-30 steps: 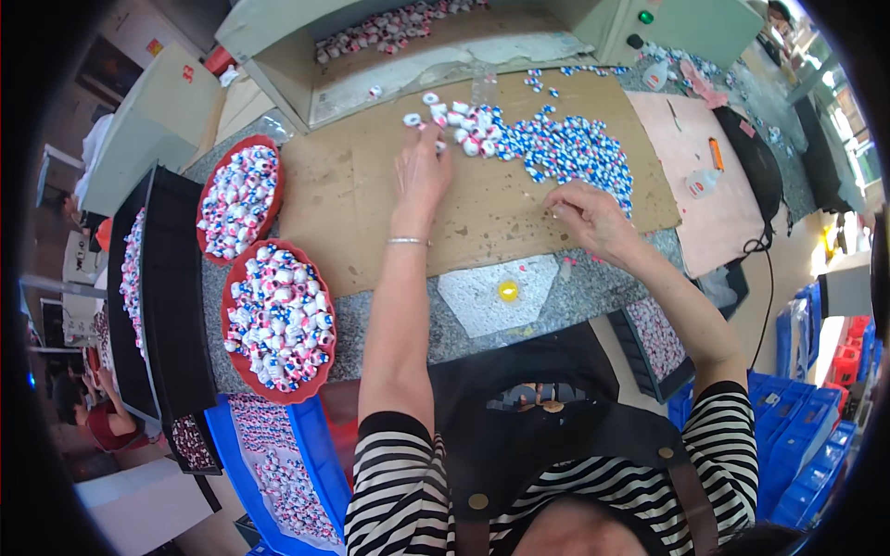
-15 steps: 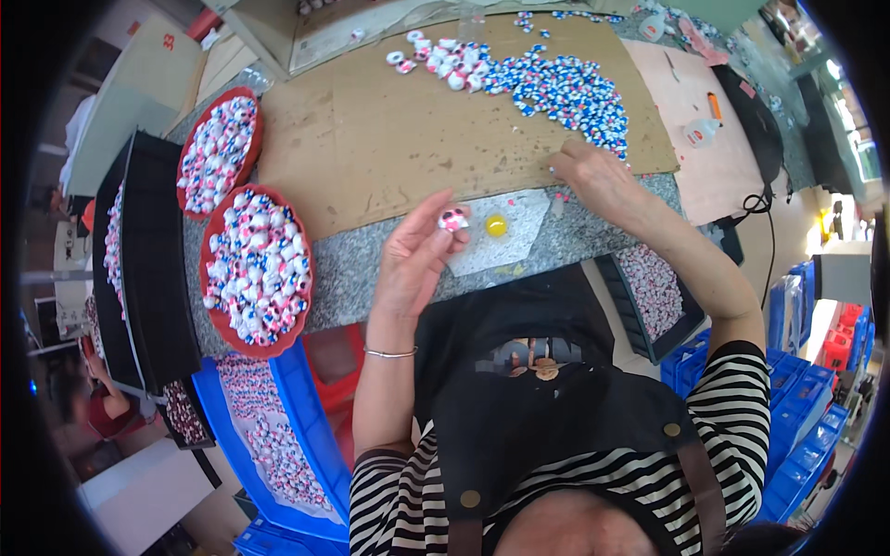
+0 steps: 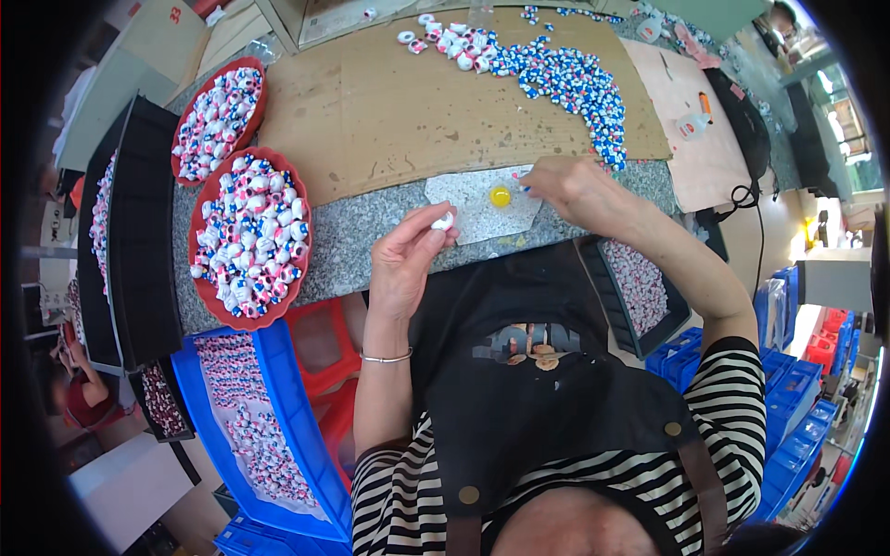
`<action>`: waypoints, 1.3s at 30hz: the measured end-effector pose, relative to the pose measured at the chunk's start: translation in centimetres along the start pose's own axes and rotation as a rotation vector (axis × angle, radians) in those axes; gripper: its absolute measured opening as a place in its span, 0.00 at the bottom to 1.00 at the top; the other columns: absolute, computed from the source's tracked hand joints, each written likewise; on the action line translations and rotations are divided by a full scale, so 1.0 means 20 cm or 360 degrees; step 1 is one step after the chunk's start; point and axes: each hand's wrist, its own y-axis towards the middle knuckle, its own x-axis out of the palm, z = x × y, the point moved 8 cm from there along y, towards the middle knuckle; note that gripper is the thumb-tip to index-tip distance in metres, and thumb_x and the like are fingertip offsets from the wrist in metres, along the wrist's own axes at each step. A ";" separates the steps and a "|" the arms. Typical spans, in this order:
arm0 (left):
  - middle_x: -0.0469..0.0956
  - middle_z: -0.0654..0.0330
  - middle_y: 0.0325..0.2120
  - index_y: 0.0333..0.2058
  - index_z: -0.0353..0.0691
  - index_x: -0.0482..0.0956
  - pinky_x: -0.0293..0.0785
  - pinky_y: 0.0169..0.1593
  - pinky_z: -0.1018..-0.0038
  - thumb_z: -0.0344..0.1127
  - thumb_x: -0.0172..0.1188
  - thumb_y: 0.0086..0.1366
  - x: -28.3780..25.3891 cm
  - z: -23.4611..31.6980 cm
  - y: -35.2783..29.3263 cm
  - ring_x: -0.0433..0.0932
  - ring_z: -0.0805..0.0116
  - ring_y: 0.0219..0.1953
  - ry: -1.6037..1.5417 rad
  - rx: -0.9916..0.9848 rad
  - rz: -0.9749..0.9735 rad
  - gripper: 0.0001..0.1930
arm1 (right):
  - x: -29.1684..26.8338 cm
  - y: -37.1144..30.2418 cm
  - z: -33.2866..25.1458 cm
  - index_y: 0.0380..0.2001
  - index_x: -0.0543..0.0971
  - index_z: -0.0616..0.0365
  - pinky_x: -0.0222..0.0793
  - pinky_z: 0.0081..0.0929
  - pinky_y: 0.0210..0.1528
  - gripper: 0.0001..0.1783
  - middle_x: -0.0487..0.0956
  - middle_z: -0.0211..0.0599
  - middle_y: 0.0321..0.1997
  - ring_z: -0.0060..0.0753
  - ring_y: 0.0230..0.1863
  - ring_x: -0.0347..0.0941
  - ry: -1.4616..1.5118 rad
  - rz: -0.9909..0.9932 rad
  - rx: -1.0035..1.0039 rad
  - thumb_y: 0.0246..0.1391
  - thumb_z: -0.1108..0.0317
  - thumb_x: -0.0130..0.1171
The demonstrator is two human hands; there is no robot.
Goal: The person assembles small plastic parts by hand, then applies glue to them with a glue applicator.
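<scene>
My left hand (image 3: 404, 263) pinches a small white figurine head (image 3: 443, 222) between thumb and fingertips; its pale side faces up. My right hand (image 3: 582, 193) has thumb and forefinger closed on a tiny blue piece (image 3: 527, 189), just right of a round yellow blob (image 3: 501, 195). The blob sits on a speckled white sheet (image 3: 469, 228) at the near edge of the grey table. Beyond my right hand spreads a pile of small blue-and-white pieces (image 3: 567, 76). White and pink heads (image 3: 468, 48) lie at that pile's left end.
Two red bowls (image 3: 306, 232) of finished-looking small figures stand at the left. Brown cardboard (image 3: 371, 120) covers much of the table. A blue crate (image 3: 278, 389) and a dark tray (image 3: 681, 315) hold many small pieces below table level. A small bottle (image 3: 691, 126) lies at the right.
My right hand has moved left from the pile's near edge to beside the yellow blob. In my left hand the head has turned, so its dark-eyed face no longer shows.
</scene>
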 end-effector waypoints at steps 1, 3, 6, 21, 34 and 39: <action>0.74 0.57 0.46 0.54 0.32 0.71 0.74 0.49 0.77 0.20 0.55 0.62 0.01 0.00 0.00 0.77 0.72 0.43 -0.0010 0.0002 -0.0003 0.20 | -0.01 0.03 -0.03 0.34 0.76 0.64 0.70 0.39 0.35 0.10 0.76 0.45 0.30 0.49 0.34 0.75 -0.0008 -0.0007 0.0002 0.45 0.76 0.60; 0.73 0.58 0.45 0.52 0.31 0.72 0.74 0.47 0.80 0.17 0.57 0.60 0.00 0.05 -0.01 0.77 0.73 0.42 0.0283 0.0115 0.0181 0.20 | 0.01 0.08 -0.12 0.34 0.75 0.65 0.69 0.41 0.35 0.11 0.74 0.46 0.29 0.49 0.34 0.75 -0.0096 -0.0211 -0.0149 0.44 0.76 0.56; 0.73 0.60 0.41 0.49 0.31 0.73 0.74 0.47 0.81 0.15 0.59 0.58 0.02 0.10 0.00 0.76 0.75 0.42 0.0375 0.0230 0.0205 0.19 | 0.01 0.10 -0.16 0.33 0.73 0.65 0.69 0.41 0.36 0.11 0.73 0.46 0.28 0.50 0.35 0.74 -0.0206 -0.0058 -0.0385 0.42 0.76 0.53; 0.71 0.59 0.42 0.46 0.29 0.74 0.76 0.46 0.80 0.15 0.58 0.57 0.08 0.00 0.02 0.77 0.73 0.42 0.0918 0.0454 0.0266 0.16 | -0.01 0.09 -0.05 0.36 0.79 0.65 0.71 0.30 0.32 0.09 0.79 0.43 0.28 0.37 0.28 0.76 0.0413 0.0105 0.0177 0.50 0.76 0.60; 0.78 0.57 0.32 0.47 0.31 0.78 0.75 0.36 0.81 0.24 0.51 0.67 0.30 0.03 0.03 0.77 0.75 0.29 0.0438 0.0045 -0.0370 0.12 | -0.06 0.03 -0.20 0.32 0.82 0.61 0.71 0.29 0.30 0.05 0.79 0.40 0.25 0.34 0.28 0.78 0.0969 0.0128 0.0224 0.50 0.74 0.62; 0.78 0.58 0.32 0.46 0.31 0.78 0.73 0.35 0.81 0.23 0.51 0.66 0.25 0.09 0.02 0.75 0.76 0.28 0.0359 -0.0117 -0.0268 0.12 | -0.03 0.10 -0.20 0.31 0.81 0.62 0.72 0.29 0.29 0.05 0.79 0.41 0.25 0.35 0.27 0.78 0.1278 0.0154 0.0324 0.51 0.72 0.62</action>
